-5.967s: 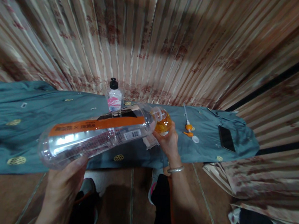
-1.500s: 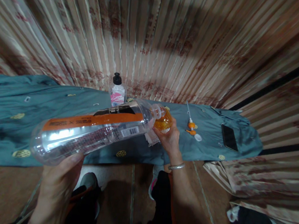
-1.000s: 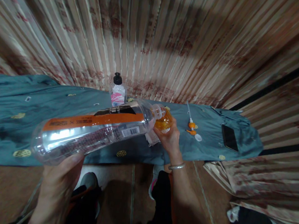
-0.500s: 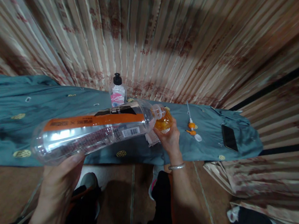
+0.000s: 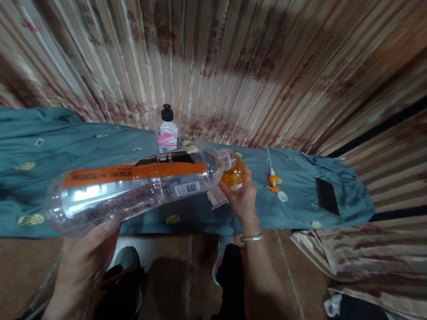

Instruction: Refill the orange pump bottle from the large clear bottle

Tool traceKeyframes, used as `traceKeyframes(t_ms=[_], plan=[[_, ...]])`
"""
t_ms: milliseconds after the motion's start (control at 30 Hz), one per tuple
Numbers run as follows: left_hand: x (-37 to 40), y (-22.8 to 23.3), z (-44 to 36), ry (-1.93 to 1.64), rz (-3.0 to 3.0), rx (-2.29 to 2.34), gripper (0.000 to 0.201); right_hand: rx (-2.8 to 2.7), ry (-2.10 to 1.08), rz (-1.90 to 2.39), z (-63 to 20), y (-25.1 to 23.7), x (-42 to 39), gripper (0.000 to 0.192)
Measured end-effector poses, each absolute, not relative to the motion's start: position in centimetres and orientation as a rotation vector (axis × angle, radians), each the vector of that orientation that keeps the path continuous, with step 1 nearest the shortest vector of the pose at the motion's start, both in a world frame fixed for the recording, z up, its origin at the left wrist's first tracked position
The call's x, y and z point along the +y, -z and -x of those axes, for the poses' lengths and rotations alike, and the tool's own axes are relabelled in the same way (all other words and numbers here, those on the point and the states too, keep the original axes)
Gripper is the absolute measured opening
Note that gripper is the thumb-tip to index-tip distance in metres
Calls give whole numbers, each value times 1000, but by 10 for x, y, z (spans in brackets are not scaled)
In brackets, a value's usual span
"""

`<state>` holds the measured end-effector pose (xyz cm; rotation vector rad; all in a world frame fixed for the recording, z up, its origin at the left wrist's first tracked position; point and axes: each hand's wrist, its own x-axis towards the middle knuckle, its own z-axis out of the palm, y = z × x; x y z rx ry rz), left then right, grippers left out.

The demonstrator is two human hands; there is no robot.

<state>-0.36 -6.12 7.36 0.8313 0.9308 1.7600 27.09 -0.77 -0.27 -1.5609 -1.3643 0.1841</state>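
You are pouring: your left hand (image 5: 82,263) wraps the base of a large clear bottle (image 5: 131,185), tipped nearly level, its mouth meeting the small amber bottle (image 5: 232,174) that your right hand (image 5: 243,200) clasps with fingers closed around it. Both bottles hover just above the teal cloth (image 5: 17,161). Little liquid seems left in the large bottle, so draining it likely calls for lifting its base higher. On the cloth, right of the amber bottle, lie a pump nozzle (image 5: 273,178) and a phone (image 5: 325,196); behind it stands a black-capped bottle (image 5: 167,130).
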Motion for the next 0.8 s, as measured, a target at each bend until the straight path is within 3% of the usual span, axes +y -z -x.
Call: traceKeyframes(t_ms=[800], plan=[[-63, -73, 3, -1757, -818, 948, 81, -1360, -181, 1569, -270, 3, -8, 72]])
